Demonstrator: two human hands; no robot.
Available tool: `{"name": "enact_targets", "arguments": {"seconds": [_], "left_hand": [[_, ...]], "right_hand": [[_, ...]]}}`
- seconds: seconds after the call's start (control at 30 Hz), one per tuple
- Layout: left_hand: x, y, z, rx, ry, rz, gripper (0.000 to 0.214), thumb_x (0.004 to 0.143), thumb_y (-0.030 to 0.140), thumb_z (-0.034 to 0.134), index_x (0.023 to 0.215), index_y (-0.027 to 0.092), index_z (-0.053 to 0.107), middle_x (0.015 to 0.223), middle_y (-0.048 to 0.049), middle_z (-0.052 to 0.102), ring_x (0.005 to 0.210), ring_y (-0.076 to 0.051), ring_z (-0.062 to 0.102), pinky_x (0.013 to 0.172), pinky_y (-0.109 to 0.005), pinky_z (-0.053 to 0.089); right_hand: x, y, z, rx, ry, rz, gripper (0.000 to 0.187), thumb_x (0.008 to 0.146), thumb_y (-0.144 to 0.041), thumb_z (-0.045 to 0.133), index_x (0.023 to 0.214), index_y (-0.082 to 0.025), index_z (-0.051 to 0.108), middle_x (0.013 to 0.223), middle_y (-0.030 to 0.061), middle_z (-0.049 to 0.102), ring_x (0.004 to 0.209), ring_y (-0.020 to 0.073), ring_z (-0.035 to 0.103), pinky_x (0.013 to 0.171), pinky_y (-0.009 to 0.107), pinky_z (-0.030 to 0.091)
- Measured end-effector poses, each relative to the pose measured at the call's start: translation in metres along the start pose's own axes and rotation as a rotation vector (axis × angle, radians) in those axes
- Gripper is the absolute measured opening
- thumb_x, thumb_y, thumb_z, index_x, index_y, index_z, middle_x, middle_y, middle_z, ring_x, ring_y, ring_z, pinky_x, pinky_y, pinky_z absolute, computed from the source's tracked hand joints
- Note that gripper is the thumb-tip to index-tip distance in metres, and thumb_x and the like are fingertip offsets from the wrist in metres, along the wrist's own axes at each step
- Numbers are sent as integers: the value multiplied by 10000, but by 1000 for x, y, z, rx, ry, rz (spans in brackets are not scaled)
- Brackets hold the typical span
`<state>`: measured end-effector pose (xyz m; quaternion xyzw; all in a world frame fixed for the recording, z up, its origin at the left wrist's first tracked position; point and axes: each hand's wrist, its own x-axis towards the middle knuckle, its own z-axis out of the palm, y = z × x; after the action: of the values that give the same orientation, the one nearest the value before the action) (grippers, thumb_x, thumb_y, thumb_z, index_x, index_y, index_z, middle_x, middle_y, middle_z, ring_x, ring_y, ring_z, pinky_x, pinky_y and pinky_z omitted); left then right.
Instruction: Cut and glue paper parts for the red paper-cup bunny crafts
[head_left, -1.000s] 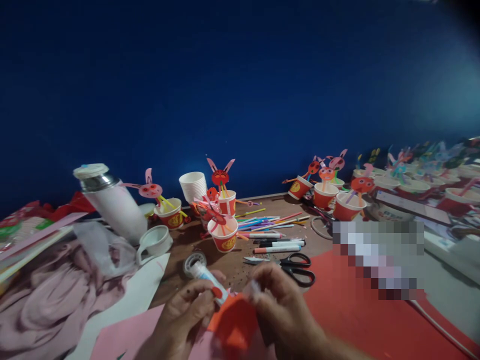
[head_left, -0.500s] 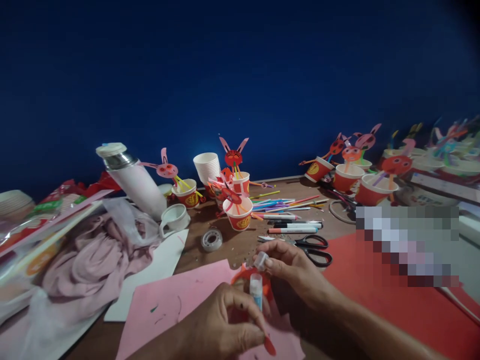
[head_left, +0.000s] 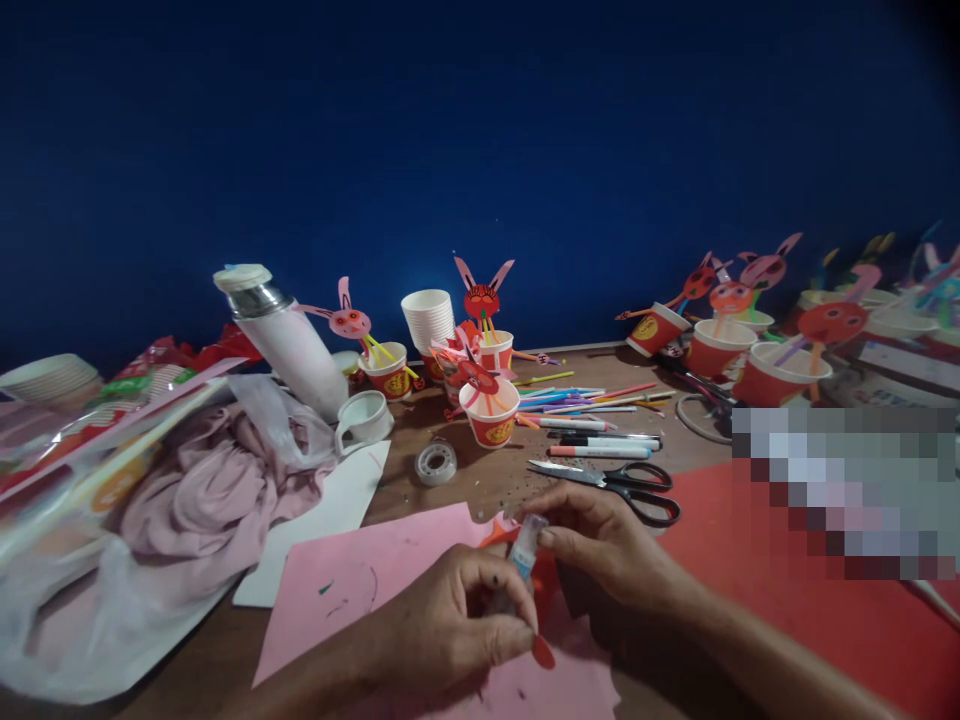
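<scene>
Head view shows me two bare hands meeting above the pink paper [head_left: 337,590], and the glue tube [head_left: 523,558] stands tilted between them, its top leaning toward the right. I judge that the step in hand is to seat the cap [head_left: 534,524] on this tube. To do it well, I would first bring cap and tube into one line, then press straight along the tube, without twisting it sideways. Whether the cap is fully down, I cannot tell.

The left hand [head_left: 461,620] has its thumb and index finger closed in a pinch on the red piece [head_left: 544,653]. Its other fingers seem to support the tube from behind, but they are mostly hidden from me. Because this hand has two duties, I think the pinch should be light, so that the red piece does not bend when I press. The right hand [head_left: 600,545] comes from the right side with bent fingers, and its thumb and index finger grip the cap. Its forearm slants down to the lower right corner. The scissors [head_left: 611,485] lie just beyond this hand, so the elbow and wrist had better move little.
</scene>
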<state>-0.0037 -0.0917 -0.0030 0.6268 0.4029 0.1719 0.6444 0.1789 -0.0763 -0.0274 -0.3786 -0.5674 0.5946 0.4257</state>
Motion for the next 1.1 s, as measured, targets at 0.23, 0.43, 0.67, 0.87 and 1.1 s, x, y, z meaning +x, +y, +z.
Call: {"name": "enact_targets", "arguments": {"seconds": [0.23,0.43,0.67,0.87,1.1], "left_hand": [[-1,-7,-1,33,-24,-28,169,652,162,504,672,147,671,554,12,462,517,-96,401,485,-215,283],[0,1,0,8,1,-39,145,595,119,495,605,142,638,574,12,488,547,-96,406,512,-220,281],[5,1,-12,-287,1,-16,84,564,212,599,613,148,621,780,-44,611,527,-93,483,501,-221,373],[15,-18,-17,-492,186,0,83,574,210,613,585,138,572,817,-56,615,460,-59,465,392,-175,348],[20,-11,-25,-666,446,-16,162,581,240,636,639,147,516,515,32,522,409,-38,391,391,-153,289]], "right_hand": [[-2,8,7,-29,2,33,174,729,-252,641,881,-168,650,809,23,667,717,140,612,661,266,481],[-4,18,14,-13,3,18,189,765,-264,613,933,-178,630,827,23,660,750,142,612,673,263,478],[8,-13,-18,-136,349,-173,225,781,-332,569,943,-179,599,798,26,645,676,133,589,610,245,475],[38,-30,-111,-846,704,-445,222,797,-296,507,966,-182,596,857,64,635,710,176,601,639,298,478],[46,-10,-135,-1437,654,-407,255,849,-253,421,1041,-211,584,1034,81,636,787,217,641,608,304,479]]}}
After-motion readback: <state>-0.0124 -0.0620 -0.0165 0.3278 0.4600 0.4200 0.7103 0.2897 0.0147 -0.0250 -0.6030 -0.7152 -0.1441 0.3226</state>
